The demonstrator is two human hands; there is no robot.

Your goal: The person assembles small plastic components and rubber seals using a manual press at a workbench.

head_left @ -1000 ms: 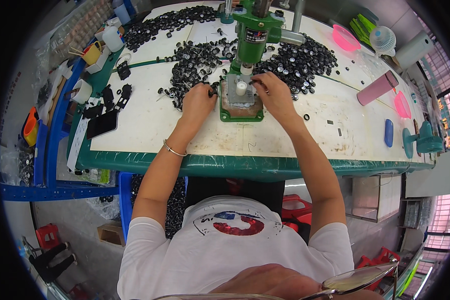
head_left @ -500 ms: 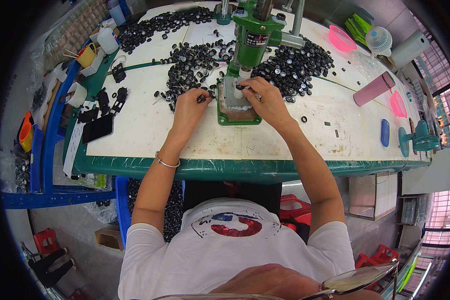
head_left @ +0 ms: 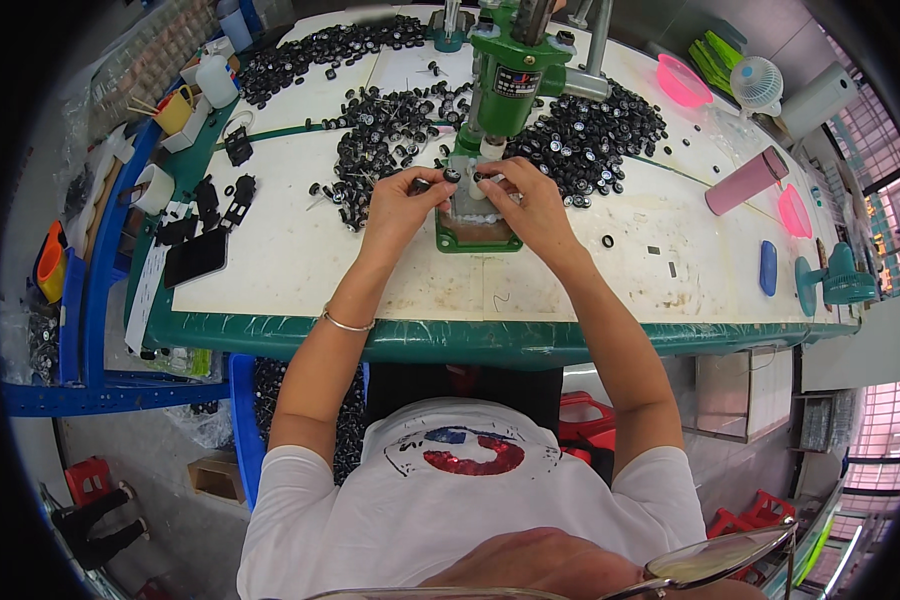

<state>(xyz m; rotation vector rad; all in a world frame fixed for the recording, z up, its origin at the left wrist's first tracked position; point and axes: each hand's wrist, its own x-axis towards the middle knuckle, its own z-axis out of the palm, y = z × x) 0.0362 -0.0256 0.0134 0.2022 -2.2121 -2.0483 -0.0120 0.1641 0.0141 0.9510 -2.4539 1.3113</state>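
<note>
My left hand (head_left: 406, 200) pinches a small black wheel (head_left: 452, 175) over the left part of the metal plate (head_left: 462, 207) on the press base. At the white post (head_left: 477, 188) under the ram of the green bench press (head_left: 505, 90), my right hand (head_left: 526, 198) has its thumb and fingers closed on another small black part (head_left: 481, 176). Its exact shape is partly covered by the fingers. Both hands are close together, with a narrow gap between their fingertips.
Piles of black wheels, some with metal axles, lie left (head_left: 370, 140) and right (head_left: 595, 140) of the press. A dark phone (head_left: 196, 258) and black plastic parts (head_left: 206, 200) lie at the left. A pink tumbler (head_left: 747, 180), blue case (head_left: 768, 266) and small green fan (head_left: 838, 275) stand right.
My left hand has moved right with the wheel, from beside the press base to over its plate. My right hand has stayed by the white post, shifting only slightly.
</note>
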